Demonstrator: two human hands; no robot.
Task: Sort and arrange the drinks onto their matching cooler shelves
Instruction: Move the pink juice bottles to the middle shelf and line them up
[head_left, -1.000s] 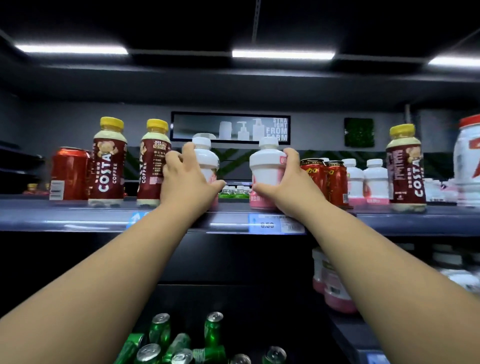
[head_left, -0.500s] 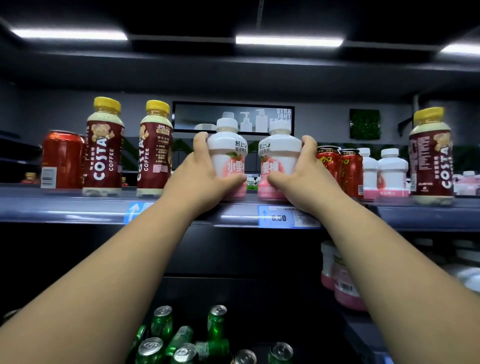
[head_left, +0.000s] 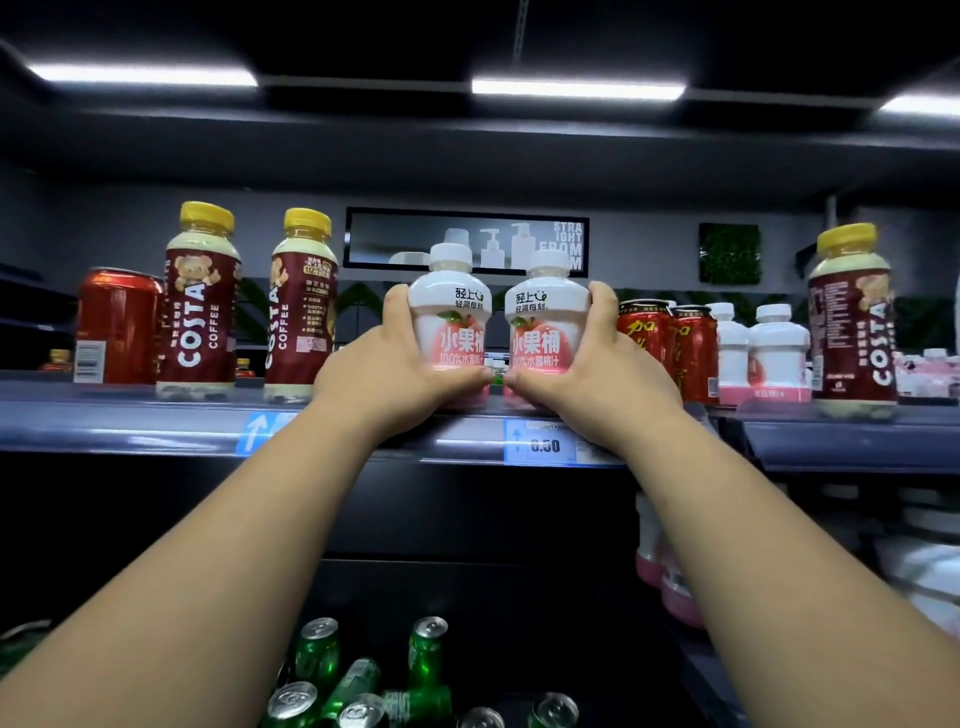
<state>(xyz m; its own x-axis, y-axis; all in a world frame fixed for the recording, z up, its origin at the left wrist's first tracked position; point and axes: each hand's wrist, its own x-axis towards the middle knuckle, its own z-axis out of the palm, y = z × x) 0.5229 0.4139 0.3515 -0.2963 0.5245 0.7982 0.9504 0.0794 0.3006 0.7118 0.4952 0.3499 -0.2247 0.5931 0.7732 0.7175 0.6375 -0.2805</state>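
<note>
Two white peach-juice bottles stand side by side at the front of the upper shelf (head_left: 130, 415), labels facing me. My left hand (head_left: 384, 371) grips the left peach bottle (head_left: 453, 317), thumb across its base. My right hand (head_left: 597, 371) grips the right peach bottle (head_left: 545, 322) the same way. Left of them stand two Costa coffee bottles (head_left: 200, 306) (head_left: 301, 306) and a red can (head_left: 117, 327). To the right are two red cans (head_left: 670, 345), two more white bottles (head_left: 758, 353) and another Costa bottle (head_left: 852, 317).
A price tag (head_left: 543, 444) reading 0.50 sits on the shelf edge under my right hand. Several green cans (head_left: 358, 680) lie jumbled on the bottom level. Pink-and-white bottles (head_left: 660, 561) stand on the lower shelf at right. More pink bottles (head_left: 930, 371) sit far right.
Both bottles have been brought together toward the shelf's front and turned so their peach labels face me. The view has shifted slightly closer.
</note>
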